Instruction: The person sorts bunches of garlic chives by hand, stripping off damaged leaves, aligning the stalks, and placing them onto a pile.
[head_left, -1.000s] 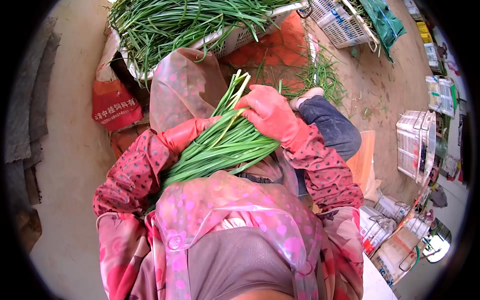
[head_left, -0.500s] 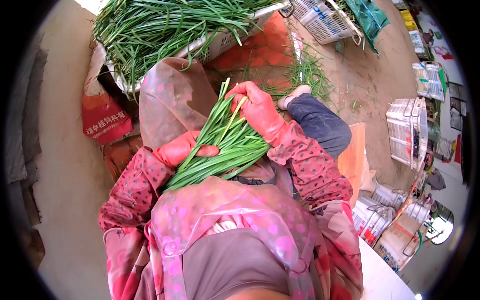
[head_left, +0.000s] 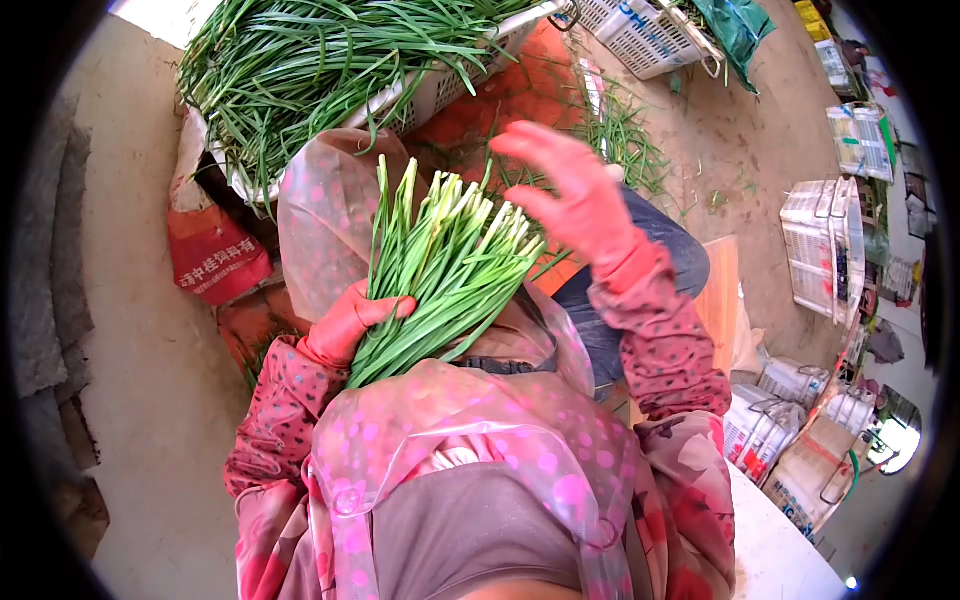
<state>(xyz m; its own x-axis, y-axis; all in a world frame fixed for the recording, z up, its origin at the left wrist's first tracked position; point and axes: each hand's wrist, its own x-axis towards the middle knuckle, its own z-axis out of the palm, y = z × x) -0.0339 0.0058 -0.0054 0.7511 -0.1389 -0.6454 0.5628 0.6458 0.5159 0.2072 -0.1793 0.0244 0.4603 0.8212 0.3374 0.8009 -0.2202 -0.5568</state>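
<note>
A bunch of long green stalks (head_left: 440,290) with pale cut ends fanned at the top lies over my lap. My left hand (head_left: 352,322), in a red rubber glove, is wrapped round its left side, the thumb across the leaves. To the right of the pale ends, my right hand (head_left: 575,190), gloved too, is raised with thumb and fingers apart and nothing between them; it is slightly blurred. Beyond my knee, a white crate (head_left: 435,97) is heaped with more green stalks (head_left: 310,70).
Loose stalks (head_left: 625,140) lie on the floor to the right of the crate. A second white crate (head_left: 640,40) with a green sheet (head_left: 737,35) stands at the top. A red sack (head_left: 215,255) is at the left. More crates (head_left: 825,245) line the right side.
My right hand has let go of the bunch and moved up and right, its fingers now spread. The pale ends are now uncovered and fanned out. My left hand still holds the bunch, slightly lower.
</note>
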